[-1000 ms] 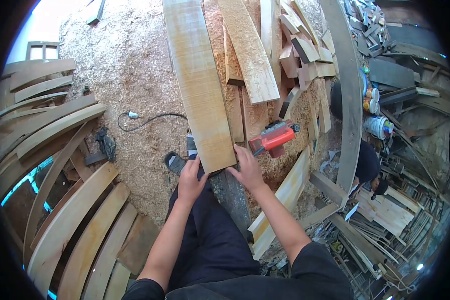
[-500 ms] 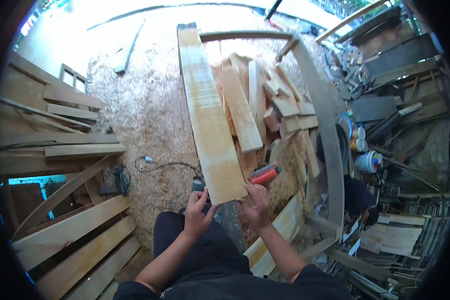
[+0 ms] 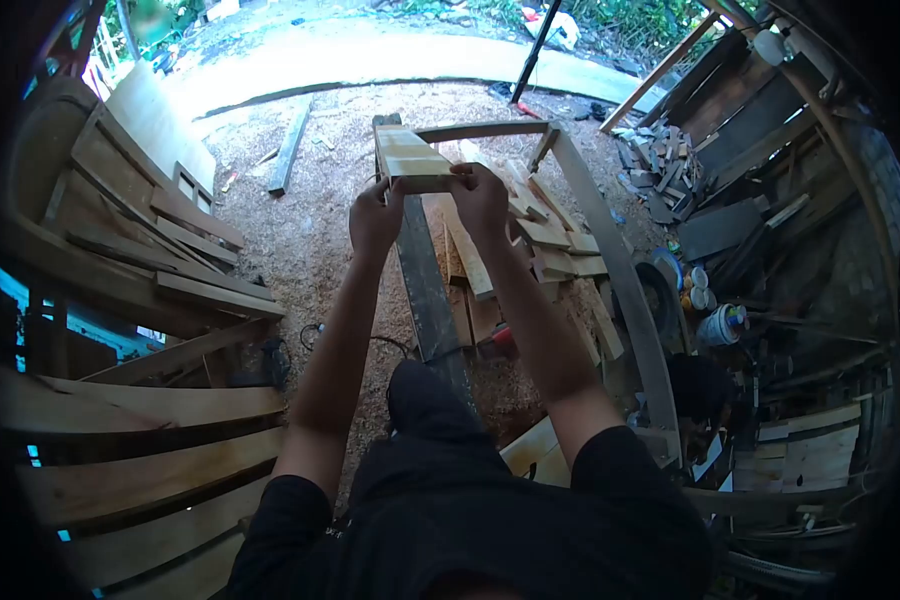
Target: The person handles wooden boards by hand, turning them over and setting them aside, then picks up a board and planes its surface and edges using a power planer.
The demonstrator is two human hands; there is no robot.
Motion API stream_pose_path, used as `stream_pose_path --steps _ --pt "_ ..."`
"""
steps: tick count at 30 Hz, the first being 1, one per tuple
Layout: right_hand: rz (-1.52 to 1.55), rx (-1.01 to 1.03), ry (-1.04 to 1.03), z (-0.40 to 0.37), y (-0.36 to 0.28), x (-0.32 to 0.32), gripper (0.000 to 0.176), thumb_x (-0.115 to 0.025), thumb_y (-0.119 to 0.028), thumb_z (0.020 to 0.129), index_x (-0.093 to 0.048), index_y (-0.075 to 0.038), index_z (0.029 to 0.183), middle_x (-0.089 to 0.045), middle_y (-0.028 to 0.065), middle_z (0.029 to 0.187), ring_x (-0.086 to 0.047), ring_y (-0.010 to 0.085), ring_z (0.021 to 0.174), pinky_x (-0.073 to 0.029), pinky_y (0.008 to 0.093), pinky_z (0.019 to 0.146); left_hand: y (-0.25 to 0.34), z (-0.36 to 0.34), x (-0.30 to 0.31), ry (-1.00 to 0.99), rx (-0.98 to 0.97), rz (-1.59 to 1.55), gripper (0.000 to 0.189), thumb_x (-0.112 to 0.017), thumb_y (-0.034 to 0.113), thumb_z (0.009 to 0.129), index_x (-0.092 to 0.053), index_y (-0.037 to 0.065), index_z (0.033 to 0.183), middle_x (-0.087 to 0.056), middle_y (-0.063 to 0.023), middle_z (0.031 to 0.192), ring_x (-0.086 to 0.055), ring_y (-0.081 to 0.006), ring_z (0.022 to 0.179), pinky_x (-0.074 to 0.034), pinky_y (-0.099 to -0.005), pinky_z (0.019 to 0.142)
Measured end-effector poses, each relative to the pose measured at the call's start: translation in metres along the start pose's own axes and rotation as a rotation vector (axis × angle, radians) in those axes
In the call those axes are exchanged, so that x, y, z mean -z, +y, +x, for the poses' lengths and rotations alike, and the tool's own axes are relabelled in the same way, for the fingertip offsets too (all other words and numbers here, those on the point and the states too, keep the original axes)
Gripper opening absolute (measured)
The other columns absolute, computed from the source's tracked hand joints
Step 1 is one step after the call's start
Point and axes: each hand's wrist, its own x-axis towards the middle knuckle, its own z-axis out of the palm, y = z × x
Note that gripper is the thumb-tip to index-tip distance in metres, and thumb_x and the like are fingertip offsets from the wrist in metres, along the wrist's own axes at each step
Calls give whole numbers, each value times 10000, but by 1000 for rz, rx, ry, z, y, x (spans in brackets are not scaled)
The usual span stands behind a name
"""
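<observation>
A pale wooden board (image 3: 417, 160) is raised at its near end, and its face runs away from me toward the far end of a dark beam (image 3: 425, 285). My left hand (image 3: 375, 222) grips the left corner of that end. On the right corner, my right hand (image 3: 482, 203) is closed with the fingers over the edge. Both arms are stretched forward. Below the right forearm lies a red power tool (image 3: 497, 342), partly hidden by the arm. A dark cord (image 3: 375, 340) lies on the shavings left of the beam.
Cut wood blocks (image 3: 555, 237) are heaped right of the beam, inside a long side rail (image 3: 620, 250). Planks (image 3: 160, 405) line the left side. Paint cans (image 3: 722, 324) stand at right, near a dark-clothed person (image 3: 702, 392). Wood shavings cover the floor.
Both hands have moved forward and up, lifting the board's near end off the beam. The beam's dark top now shows. The camera view has tilted up toward the bright path.
</observation>
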Motion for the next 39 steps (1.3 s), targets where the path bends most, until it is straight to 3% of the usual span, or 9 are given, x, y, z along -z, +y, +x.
stream_pose_path --steps 3,10,12,15,23,28,30,36,39 --pt "54 -96 -19 21 -4 -12 214 -814 -196 870 -757 -49 1016 -794 148 932 -785 279 873 -587 356 749 -2 29 -1 18 41 -59 597 -626 591 971 -758 85 1262 -760 -264 1038 -747 -415 1004 -584 -484 879" --pt "89 110 -13 39 -16 -16 240 -748 -216 952 -729 -49 1124 -797 149 950 -774 231 832 -573 351 747 -1 52 0 131 -12 -106 658 -648 604 954 -753 27 1253 -753 -269 1118 -740 -412 1062 -572 -475 930" --pt "101 -78 -1 41 -16 -17 271 -763 -207 946 -700 -45 1154 -796 154 943 -780 241 856 -578 357 760 -1 52 0 130 -14 -130 662 -655 606 953 -751 26 1256 -747 -264 1167 -732 -401 1103 -565 -473 957" --pt "1 -68 3 46 -12 -19 291 -778 -192 933 -684 -42 1163 -797 160 958 -786 248 893 -583 356 775 15 46 11 105 45 -152 670 -663 600 955 -744 12 1265 -748 -252 1188 -732 -394 1115 -562 -465 976" --pt "143 -117 52 60 -7 -21 303 -810 -206 922 -707 -7 1127 -790 158 1060 -772 237 1000 -579 333 844 10 67 -3 202 -30 -287 651 -690 579 953 -747 3 1250 -758 -237 1176 -740 -386 1100 -569 -437 963" --pt "209 -188 41 61 -7 -23 331 -843 -263 897 -716 -3 1057 -792 151 970 -773 206 919 -582 334 828 10 69 -2 199 -2 -359 648 -747 562 927 -746 -2 1247 -773 -215 1151 -765 -335 1047 -587 -406 915" --pt "177 -169 94 58 -3 -23 331 -848 -269 908 -706 -8 1053 -769 84 945 -716 151 861 -557 303 801 12 68 -2 137 10 -420 636 -772 537 926 -743 -12 1246 -777 -203 1143 -770 -289 1030 -592 -377 893" --pt "201 -165 97 58 1 -22 327 -840 -289 921 -703 -12 1030 -738 48 886 -664 107 821 -526 289 739 5 72 -15 158 -24 -513 562 -781 445 956 -735 -42 1231 -747 -205 1199 -765 -276 1019 -601 -357 891" --pt "203 -171 107 58 -1 -19 355 -832 -283 921 -700 28 1029 -743 109 856 -705 165 808 -552 322 754 5 71 -16 136 -24 -538 542 -795 411 953 -731 -49 1232 -737 -210 1222 -763 -282 1023 -611 -352 879"
